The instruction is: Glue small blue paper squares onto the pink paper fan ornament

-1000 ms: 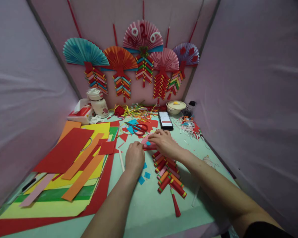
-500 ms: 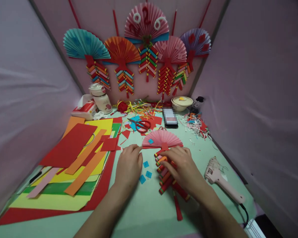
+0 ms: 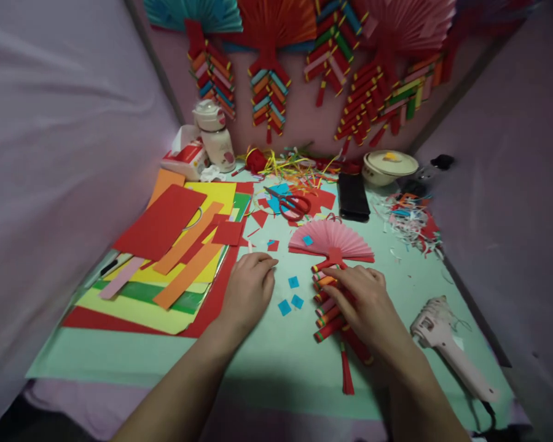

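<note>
A small pink paper fan (image 3: 334, 236) with one blue square near its left side lies on the pale green table. Below it hangs a string of rolled paper firecrackers (image 3: 325, 322) ending in a red tassel (image 3: 347, 374). My right hand (image 3: 359, 298) rests over the upper rolls, thumb and index finger apart, and covers part of them. My left hand (image 3: 251, 285) is closed at the fingertips, left of the fan; a thin white piece (image 3: 250, 245) shows behind it, and what the fingers hold is too small to tell. Three loose blue squares (image 3: 294, 282) lie between my hands.
Coloured paper sheets (image 3: 161, 221) are stacked at the left. Red-handled scissors (image 3: 295, 205) and scraps lie behind the fan, near a black phone (image 3: 353, 196). A glue gun (image 3: 451, 347) with a cord is at the right. A bottle (image 3: 216, 138) and a lidded bowl (image 3: 389, 167) stand at the back.
The camera view has tilted down and shifted left. My left hand has moved away from the fan's left edge, and a small red and blue piece now shows beside it. The phone's screen now looks dark.
</note>
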The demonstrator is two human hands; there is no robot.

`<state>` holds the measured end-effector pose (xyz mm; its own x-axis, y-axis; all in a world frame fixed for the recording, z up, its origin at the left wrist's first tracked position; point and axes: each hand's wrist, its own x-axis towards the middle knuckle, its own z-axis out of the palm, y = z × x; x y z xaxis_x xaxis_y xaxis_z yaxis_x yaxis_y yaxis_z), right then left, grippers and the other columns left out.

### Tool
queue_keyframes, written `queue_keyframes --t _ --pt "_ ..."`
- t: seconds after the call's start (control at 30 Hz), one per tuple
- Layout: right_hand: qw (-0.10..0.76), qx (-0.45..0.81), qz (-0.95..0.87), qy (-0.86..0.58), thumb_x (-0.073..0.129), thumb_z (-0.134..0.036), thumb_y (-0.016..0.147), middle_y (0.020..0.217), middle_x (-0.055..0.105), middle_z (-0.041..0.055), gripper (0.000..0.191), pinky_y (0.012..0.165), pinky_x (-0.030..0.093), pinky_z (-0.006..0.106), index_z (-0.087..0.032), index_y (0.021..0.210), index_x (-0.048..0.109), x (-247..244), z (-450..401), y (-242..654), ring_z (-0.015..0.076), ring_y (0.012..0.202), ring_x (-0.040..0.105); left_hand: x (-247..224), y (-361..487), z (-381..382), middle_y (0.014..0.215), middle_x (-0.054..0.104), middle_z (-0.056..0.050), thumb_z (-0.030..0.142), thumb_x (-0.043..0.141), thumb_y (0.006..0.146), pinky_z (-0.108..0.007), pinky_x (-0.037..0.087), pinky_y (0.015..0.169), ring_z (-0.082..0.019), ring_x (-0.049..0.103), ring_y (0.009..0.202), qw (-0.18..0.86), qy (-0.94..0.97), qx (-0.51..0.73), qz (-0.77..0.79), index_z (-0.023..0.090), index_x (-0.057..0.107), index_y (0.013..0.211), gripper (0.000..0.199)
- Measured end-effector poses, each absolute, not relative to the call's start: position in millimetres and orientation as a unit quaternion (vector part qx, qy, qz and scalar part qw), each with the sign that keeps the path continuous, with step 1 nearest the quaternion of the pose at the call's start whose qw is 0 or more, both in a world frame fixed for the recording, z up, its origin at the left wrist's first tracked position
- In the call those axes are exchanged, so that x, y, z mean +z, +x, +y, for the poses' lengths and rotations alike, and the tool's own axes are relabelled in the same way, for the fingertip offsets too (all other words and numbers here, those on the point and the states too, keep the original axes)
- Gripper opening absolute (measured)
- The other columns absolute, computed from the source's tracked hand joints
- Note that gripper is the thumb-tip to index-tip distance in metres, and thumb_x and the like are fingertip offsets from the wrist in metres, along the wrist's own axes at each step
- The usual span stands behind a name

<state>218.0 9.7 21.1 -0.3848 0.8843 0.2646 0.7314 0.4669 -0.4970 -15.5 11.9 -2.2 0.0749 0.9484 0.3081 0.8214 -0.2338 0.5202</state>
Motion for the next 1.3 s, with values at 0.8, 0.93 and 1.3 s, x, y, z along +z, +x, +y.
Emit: queue_keyframes --t 0.8,0.93,1.3 --pt "0.219 0.090 -0.847 -0.477 0.053 -0.028 0.096 0.107 0.068 0.0078 0.019 0.090 0.030 0.043 -0.024 0.110 0.065 10.2 1.6 206.1 0.0271 0.106 0.055 11.8 10.9 15.5 0.108 0.060 -0.009 0.022 0.060 0.086 -0.043 0.043 0.092 -0.026 0.051 0.107 0.185 0.755 0.114 0.619 0.020 0.067 0.104 0.019" --pt "0.229 0.092 -0.839 -0.484 0.053 -0.029 0.096 0.106 0.068 0.0075 0.019 0.088 0.030 0.043 -0.024 0.109 0.066 11.8 0.7 207.7 0.0272 0.105 0.055 11.9 9.7 21.4 0.108 0.062 -0.008 0.017 0.059 0.087 -0.041 0.044 0.093 -0.026 0.053 0.107 0.197 0.740 0.148 0.626 0.019 0.067 0.103 0.018" --pt "0.237 0.098 -0.838 -0.482 0.054 -0.028 0.096 0.102 0.069 0.0064 0.016 0.087 0.029 0.042 -0.025 0.106 0.066 13.9 0.1 206.6 0.0247 0.099 0.056 -3.2 7.8 20.0 0.104 0.064 -0.007 0.019 0.052 0.091 -0.040 0.044 0.089 -0.024 0.054 0.104 0.144 0.717 0.206 0.650 0.020 0.068 0.101 0.018"
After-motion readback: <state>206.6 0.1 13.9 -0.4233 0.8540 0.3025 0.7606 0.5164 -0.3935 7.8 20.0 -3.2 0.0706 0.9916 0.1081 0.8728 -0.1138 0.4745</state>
